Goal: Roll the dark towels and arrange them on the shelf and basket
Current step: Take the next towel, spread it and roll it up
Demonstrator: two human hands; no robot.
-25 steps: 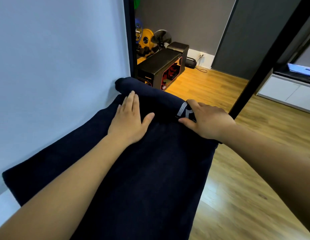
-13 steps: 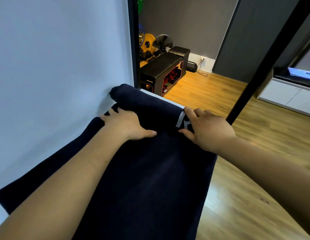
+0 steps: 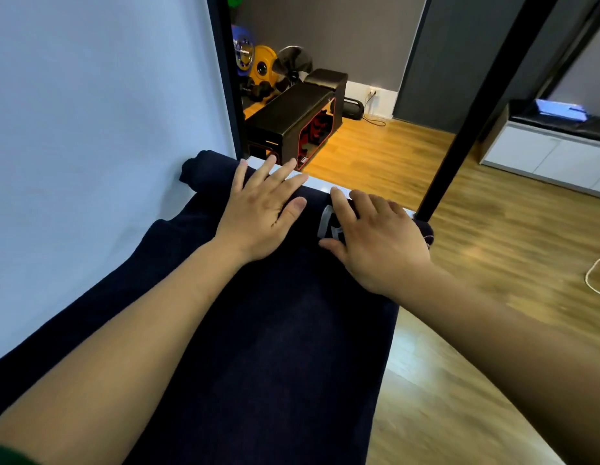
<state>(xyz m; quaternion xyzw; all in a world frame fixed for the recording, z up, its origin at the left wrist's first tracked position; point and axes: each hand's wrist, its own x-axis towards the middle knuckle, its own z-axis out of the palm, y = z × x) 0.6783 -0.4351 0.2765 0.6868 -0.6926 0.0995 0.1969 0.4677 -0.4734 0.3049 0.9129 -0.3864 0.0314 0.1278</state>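
Note:
A dark navy towel [image 3: 275, 347] lies lengthwise on a white shelf surface [image 3: 325, 186], its far end wound into a roll [image 3: 208, 169] against the wall. My left hand [image 3: 261, 209] lies flat on the roll with straight, spread fingers reaching over its far side. My right hand [image 3: 375, 239] rests on the roll's right part, beside a grey printed logo [image 3: 328, 223]; its fingers arch over the roll and the thumb lies along the near side. No basket is in view.
A pale wall [image 3: 90, 129] runs along the left. A black frame post [image 3: 476, 129] rises at the shelf's far right corner. Beyond lie a wooden floor [image 3: 493, 246], a black bench [image 3: 291, 122], weight plates [image 3: 261, 62] and a white cabinet [image 3: 560, 152].
My left hand went from curled against the roll to flat with straight fingers on top of it. The right hand shifted further over the roll. The roll looks thicker than a second ago.

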